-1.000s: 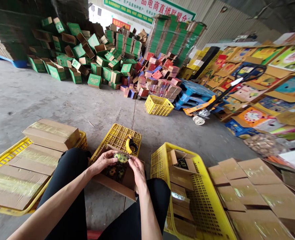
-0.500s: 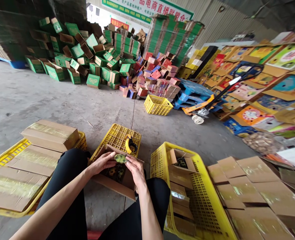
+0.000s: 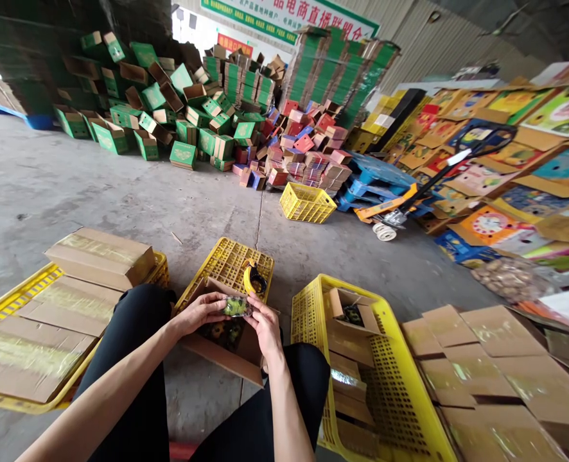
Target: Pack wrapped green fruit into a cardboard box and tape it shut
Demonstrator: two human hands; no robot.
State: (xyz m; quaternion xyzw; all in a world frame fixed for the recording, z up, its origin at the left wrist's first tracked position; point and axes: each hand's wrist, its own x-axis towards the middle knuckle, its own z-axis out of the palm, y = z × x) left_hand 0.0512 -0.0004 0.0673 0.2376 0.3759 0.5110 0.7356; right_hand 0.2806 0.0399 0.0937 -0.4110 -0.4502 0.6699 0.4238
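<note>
Between my two hands, above an open cardboard box (image 3: 241, 367), is a small packet (image 3: 236, 306) in shiny wrap with green and dark patterning; its contents are too small to name. My left hand (image 3: 205, 312) pinches its left end, and my right hand (image 3: 265, 323) grips the right end. Inside the box, partly hidden by my hands and wrists, lie more dark packets with yellow and orange spots. The box rests against an upturned yellow crate (image 3: 221, 256). On that crate, just beyond my right fingers, sits a yellow and black tape dispenser (image 3: 254, 277).
Taped cartons fill a yellow crate (image 3: 38, 273) at my left. At my right, another yellow crate (image 3: 395, 385) holds cartons and an open box (image 3: 354, 311). More taped cartons (image 3: 496, 359) lie beyond it. Farther off stand a small crate (image 3: 307, 203), a pallet jack (image 3: 400, 208) and piled boxes.
The packet has been turned between my hands so that its broader, shiny patterned face shows. Both hands still hold it over the box. The view has shifted slightly.
</note>
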